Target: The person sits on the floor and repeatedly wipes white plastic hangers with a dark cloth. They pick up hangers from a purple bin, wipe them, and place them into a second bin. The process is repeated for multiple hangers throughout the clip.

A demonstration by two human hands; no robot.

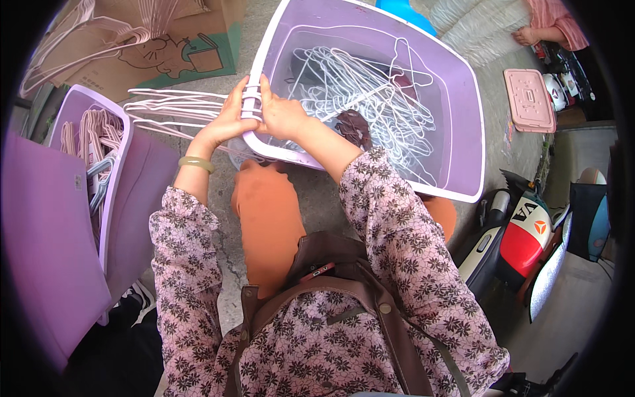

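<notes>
Between my two hands is a bundle of white and pale pink wire hangers [252, 100], their long ends pointing left. My left hand [228, 121] wraps round the bundle from the left, its thumb toward the right hand. My right hand [284, 116] presses on the same bundle from the right, fingers pointing up along it. Both hands are at the left rim of a large purple tub [464, 119]. Inside the tub lies a tangled heap of white wire hangers [377, 99], with a dark brown cloth [354, 127] on its near side.
At left stands a purple bin [122, 119] holding pink and blue hangers. Behind it, a cardboard box [178, 63] has pink hangers on top. A pink lid [529, 99] and a red-and-white scooter [522, 248] are at right. Another person's hand [527, 36] shows at far right.
</notes>
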